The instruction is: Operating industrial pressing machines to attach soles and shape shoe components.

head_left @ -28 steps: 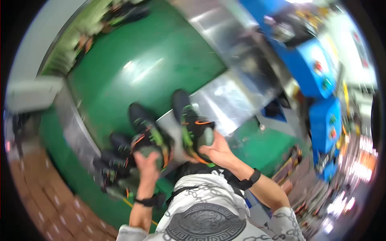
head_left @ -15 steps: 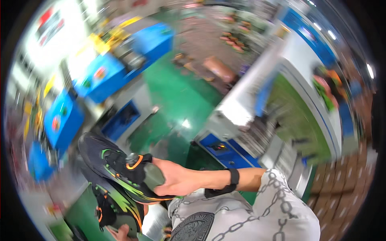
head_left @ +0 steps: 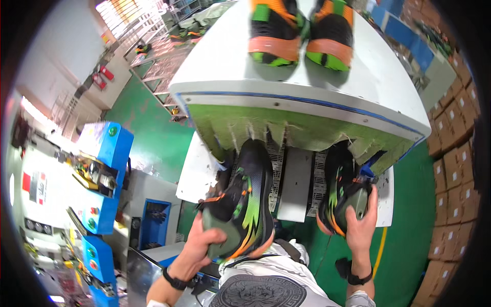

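Observation:
My left hand (head_left: 197, 239) is closed on the heel end of a black sports shoe (head_left: 250, 187) with green and orange flashes, gripping the grey-green shoe last (head_left: 221, 231) inside it. My right hand (head_left: 362, 225) grips a matching shoe (head_left: 335, 197) the same way, by its last (head_left: 357, 203). Both shoes point away from me, toes at the lower edge of a green cloth curtain (head_left: 302, 125) hung across the opening of a white machine (head_left: 225, 66). Beneath them run slatted conveyor strips (head_left: 277, 163) with a white plate (head_left: 295, 184) between. The right shoe's toe is partly hidden by the curtain.
Another pair of shoes (head_left: 330, 38) stands on top of the machine. Blue machine units (head_left: 115, 148) are at the left, with a metal rack (head_left: 158, 77) of shoes behind. Stacked cardboard boxes (head_left: 452, 199) line the right side over a green floor (head_left: 401, 245).
My view has swung round to face the white machine. The two shoes, held close together at lower left before, are now apart, with their toes at the curtain.

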The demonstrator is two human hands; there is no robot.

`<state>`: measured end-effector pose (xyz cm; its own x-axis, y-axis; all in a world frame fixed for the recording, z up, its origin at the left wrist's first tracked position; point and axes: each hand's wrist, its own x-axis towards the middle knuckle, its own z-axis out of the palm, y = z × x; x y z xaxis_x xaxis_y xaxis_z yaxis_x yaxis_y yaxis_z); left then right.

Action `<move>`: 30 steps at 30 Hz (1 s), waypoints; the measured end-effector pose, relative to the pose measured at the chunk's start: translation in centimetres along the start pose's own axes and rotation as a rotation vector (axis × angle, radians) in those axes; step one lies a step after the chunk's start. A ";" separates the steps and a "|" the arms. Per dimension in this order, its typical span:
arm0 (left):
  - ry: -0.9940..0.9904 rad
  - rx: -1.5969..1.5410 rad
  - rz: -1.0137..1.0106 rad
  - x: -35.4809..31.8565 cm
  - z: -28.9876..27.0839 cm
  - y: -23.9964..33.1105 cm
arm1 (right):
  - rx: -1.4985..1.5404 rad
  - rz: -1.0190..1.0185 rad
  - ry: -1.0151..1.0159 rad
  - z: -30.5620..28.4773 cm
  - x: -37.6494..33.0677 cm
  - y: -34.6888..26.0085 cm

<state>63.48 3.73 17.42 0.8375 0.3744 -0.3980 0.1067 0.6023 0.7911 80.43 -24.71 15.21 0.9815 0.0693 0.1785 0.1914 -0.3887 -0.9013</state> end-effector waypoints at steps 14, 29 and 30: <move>-0.105 0.527 0.511 8.1 2.1 -0.5 | 0.496 -0.441 0.068 7.9 -1.8 -4.4; 1.939 0.506 0.176 -38.4 -32.9 -34.1 | 0.016 -0.471 -2.045 28.8 -36.9 -15.7; 2.077 0.309 0.099 -42.6 -32.6 -35.9 | 0.084 -0.655 -2.199 29.7 -41.2 -16.6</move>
<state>6.54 -10.88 -9.19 -0.8203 0.5719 0.0031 0.3576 0.5086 0.7832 37.02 6.14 11.09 -0.6959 0.7024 -0.1492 0.3211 0.1185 -0.9396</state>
